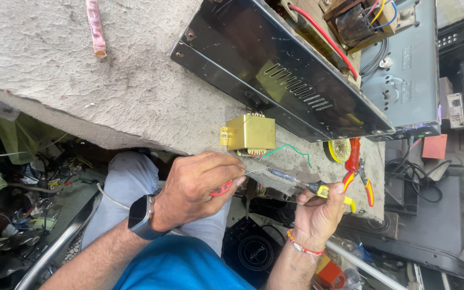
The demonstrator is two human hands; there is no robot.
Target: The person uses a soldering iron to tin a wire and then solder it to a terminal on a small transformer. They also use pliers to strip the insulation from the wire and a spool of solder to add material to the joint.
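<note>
My left hand, with a dark smartwatch on its wrist, is closed around a red-handled tool and pinches a thin silvery wire. My right hand, with a red thread band on its wrist, grips a yellow and black handled tool. Its thin metal shaft points left and meets the end of the wire. Both hands are at the edge of the slab, just below a small gold-coloured transformer with a green wire trailing from it.
A rough concrete slab carries a black metal chassis with vent slots, a grey equipment case, red and yellow pliers and a yellow roll. A pinkish rod lies top left. Cluttered parts and cables surround it.
</note>
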